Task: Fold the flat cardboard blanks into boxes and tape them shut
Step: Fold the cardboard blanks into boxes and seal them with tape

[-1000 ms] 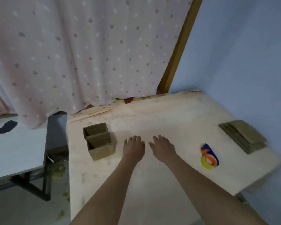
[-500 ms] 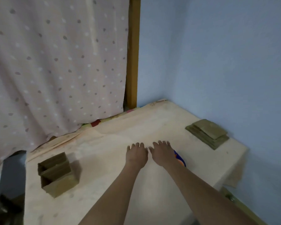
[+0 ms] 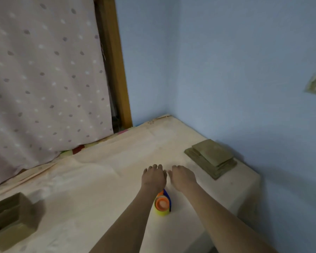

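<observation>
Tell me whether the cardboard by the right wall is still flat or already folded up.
Flat. The cardboard blanks lie as a low stack of sheets on the table; neither the left hand nor the right hand touches them.

The stack of flat blanks (image 3: pixel 211 157) is matt brown cardboard, as are the folded boxes (image 3: pixel 6 219). The worktop (image 3: pixel 91 179) is covered in a pale, faintly printed sheet, smooth and creased. The tape dispenser (image 3: pixel 162 204) looks like glossy orange, blue and yellow plastic. The curtain (image 3: pixel 44 79) is dotted woven cloth; the post (image 3: pixel 117 70) is varnished wood; the wall (image 3: pixel 235 70) is matt blue paint.
</observation>
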`<state>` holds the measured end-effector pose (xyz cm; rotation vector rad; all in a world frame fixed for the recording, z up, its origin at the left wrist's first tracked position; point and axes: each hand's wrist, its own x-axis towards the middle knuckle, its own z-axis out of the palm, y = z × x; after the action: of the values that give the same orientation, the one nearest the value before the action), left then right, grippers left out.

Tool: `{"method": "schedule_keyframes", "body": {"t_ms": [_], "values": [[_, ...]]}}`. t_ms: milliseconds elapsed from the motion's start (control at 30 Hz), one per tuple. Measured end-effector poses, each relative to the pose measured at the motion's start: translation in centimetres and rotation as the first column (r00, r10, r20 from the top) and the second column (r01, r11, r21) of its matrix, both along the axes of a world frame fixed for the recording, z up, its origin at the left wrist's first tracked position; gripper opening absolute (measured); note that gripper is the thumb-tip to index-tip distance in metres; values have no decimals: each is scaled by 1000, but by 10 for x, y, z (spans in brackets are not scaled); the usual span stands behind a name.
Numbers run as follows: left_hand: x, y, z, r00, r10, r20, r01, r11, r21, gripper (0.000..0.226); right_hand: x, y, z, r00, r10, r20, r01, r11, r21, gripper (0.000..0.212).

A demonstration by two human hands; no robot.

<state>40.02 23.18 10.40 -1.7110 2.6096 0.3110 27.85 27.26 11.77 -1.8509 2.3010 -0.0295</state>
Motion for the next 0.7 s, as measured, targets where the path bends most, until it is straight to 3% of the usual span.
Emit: {"method": "schedule_keyframes", "body": {"t_ms": [200,500,700], "values": [[-36,-25,2,999,-23,27,23,1000,-5,43,-42,-18,-5,1000,-19,-21,19,1000,-17,46],[-87,-57,-11,989,-135,-54,133,991,-23,41,-87,-44,3,998,-59,-24,54,980,-191,42],[-117,-75,-22,983,-166,-78,165,986,-17,41,-117,-58,5,998,-69,-10,67,984,-164,38]]}}
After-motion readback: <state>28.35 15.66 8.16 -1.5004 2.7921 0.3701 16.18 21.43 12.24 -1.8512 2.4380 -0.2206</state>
